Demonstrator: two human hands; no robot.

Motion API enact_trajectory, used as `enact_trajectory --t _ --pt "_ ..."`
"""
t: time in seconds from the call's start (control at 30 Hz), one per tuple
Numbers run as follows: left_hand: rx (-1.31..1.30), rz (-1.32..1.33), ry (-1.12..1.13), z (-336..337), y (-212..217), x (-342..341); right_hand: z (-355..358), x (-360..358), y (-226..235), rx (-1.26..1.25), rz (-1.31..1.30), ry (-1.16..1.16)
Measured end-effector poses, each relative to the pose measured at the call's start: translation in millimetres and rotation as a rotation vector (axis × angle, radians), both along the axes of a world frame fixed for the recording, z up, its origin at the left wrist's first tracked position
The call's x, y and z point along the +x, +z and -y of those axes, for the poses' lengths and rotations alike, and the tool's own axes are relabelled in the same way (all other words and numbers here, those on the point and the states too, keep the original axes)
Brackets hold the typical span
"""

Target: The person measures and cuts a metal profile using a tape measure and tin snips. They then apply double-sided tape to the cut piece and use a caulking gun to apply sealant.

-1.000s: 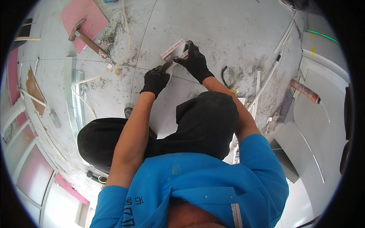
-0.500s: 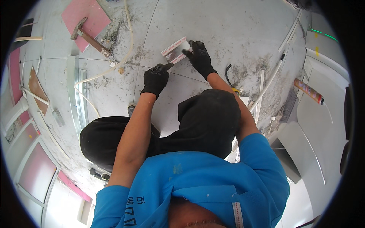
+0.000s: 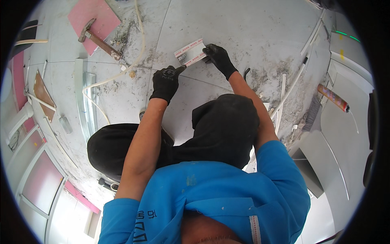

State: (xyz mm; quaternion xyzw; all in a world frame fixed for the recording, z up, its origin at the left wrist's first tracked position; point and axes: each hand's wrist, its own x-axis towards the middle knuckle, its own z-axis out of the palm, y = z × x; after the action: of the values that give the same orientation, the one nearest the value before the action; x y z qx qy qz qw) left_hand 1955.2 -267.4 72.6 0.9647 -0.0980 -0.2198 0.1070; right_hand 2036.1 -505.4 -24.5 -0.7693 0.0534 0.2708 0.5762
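Observation:
A short white strip piece with red edge markings (image 3: 190, 52) lies on the grey tiled floor (image 3: 252, 28) in front of me. My left hand (image 3: 166, 81), in a black glove, pinches its near left end. My right hand (image 3: 218, 58), also in a black glove, presses on the strip's right end. Both forearms reach forward over my black-clad knees (image 3: 219, 126).
A hammer (image 3: 99, 40) lies on a pink board (image 3: 91, 22) at the upper left. A pale hose (image 3: 134, 61) curves across the floor. Metal channel pieces (image 3: 83, 97) lie left, white trim strips (image 3: 284, 97) and a sealant cartridge (image 3: 333, 97) right. Debris is scattered about.
Both hands and the strip have shifted slightly up and to the right in view; the grip looks the same.

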Motion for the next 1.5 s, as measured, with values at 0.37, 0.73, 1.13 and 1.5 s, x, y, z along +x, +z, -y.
enact_trajectory --t 0.37,0.73,1.13,1.5 --pt "-0.061 -0.006 0.057 -9.0 -16.4 -0.5 -20.1 -7.2 35.1 -0.501 0.869 0.048" --pt "-0.255 0.056 0.238 -0.8 -28.0 -1.9 -64.9 -18.9 25.9 -0.55 0.671 0.488" --pt "-0.886 -0.342 -0.038 8.0 -40.1 -4.8 -58.7 -15.1 21.1 -0.581 0.95 0.332" --pt "-0.162 0.041 0.424 -63.8 -32.3 41.4 -14.9 8.6 19.9 -0.261 0.109 0.151"
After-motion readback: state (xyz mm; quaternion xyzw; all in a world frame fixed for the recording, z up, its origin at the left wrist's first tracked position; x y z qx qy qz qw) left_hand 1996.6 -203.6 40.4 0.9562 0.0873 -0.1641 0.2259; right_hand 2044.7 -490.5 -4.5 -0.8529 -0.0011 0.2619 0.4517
